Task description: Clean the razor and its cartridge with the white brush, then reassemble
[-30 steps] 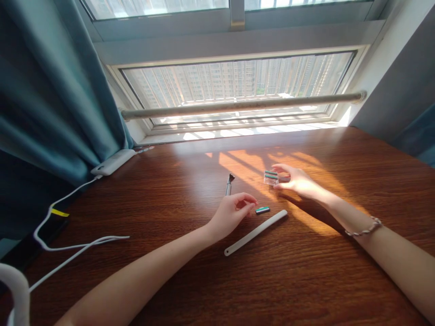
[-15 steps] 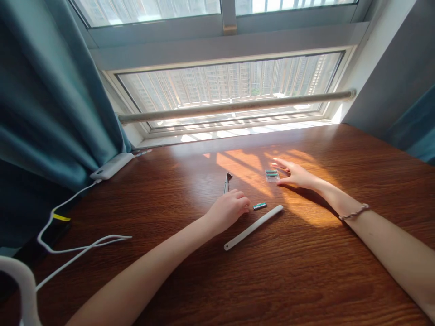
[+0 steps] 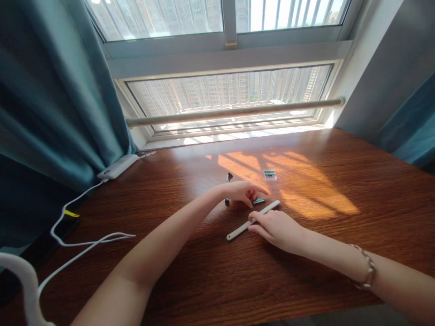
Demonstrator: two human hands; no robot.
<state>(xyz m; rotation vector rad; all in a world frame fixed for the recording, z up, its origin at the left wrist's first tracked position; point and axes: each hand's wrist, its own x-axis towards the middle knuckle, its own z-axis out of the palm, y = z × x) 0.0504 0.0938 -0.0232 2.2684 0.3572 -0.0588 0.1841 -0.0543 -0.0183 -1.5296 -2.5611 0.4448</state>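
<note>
My left hand (image 3: pixel 242 190) arches over the wooden table (image 3: pixel 306 271), fingers bent in a pinch around a small green-and-grey blade cartridge (image 3: pixel 259 201). A metal razor handle (image 3: pixel 229 176) runs under that hand, with only its ends showing. My right hand (image 3: pixel 277 228), a bead bracelet on its wrist, has its fingertips closed on the middle of a long white plastic strip (image 3: pixel 238 231) that lies slantwise on the table. A clear pack of cartridges (image 3: pixel 270 174) lies alone in the sunlit patch further back.
A white power bank (image 3: pixel 118 166) with a white cable (image 3: pixel 84 242) lies at the left by the teal curtain (image 3: pixel 50 99). A window with a rail (image 3: pixel 234 111) runs along the table's far edge. A grey wall stands at the right.
My right hand has left the cartridge pack and come back and left onto the white strip. My left hand has shifted forward over the razor handle to the loose cartridge. The view has tilted slightly.
</note>
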